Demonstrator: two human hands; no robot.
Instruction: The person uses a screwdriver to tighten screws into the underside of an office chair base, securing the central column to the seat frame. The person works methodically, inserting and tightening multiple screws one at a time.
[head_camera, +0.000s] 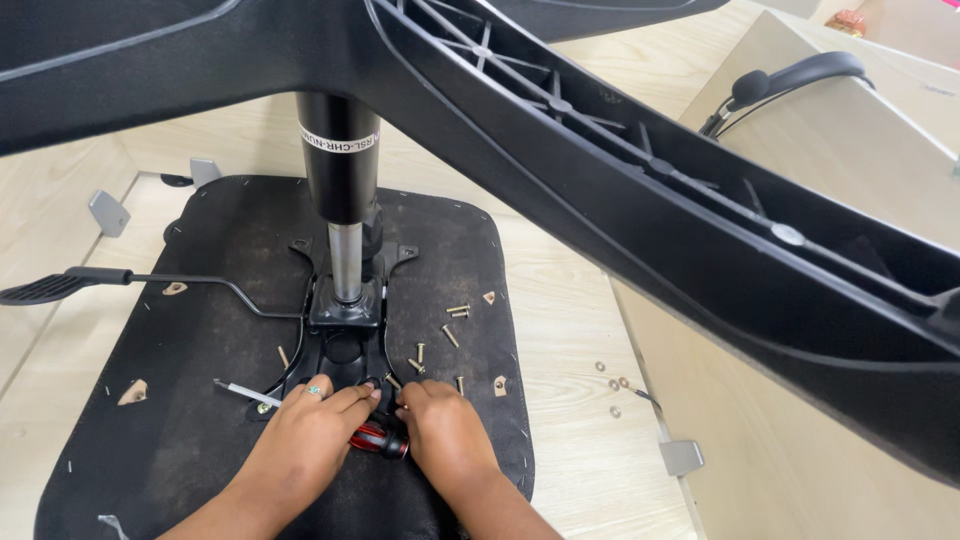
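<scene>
Here both hands press fingertips at the plate (345, 350)'s near edge: left hand (305, 440) and right hand (445, 430) loosely curled, gripping nothing, over a screwdriver (378, 438); screws (450, 335) lie right.

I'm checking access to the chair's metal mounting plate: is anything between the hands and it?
Nothing visible: the left hand and right hand already rest at the black metal mounting plate, with the red-and-black screwdriver handle lying between them.

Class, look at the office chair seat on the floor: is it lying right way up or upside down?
Upside down. The seat shows its black underside, with the metal plate and gas cylinder pointing up, and loose screws lie on it.
</scene>
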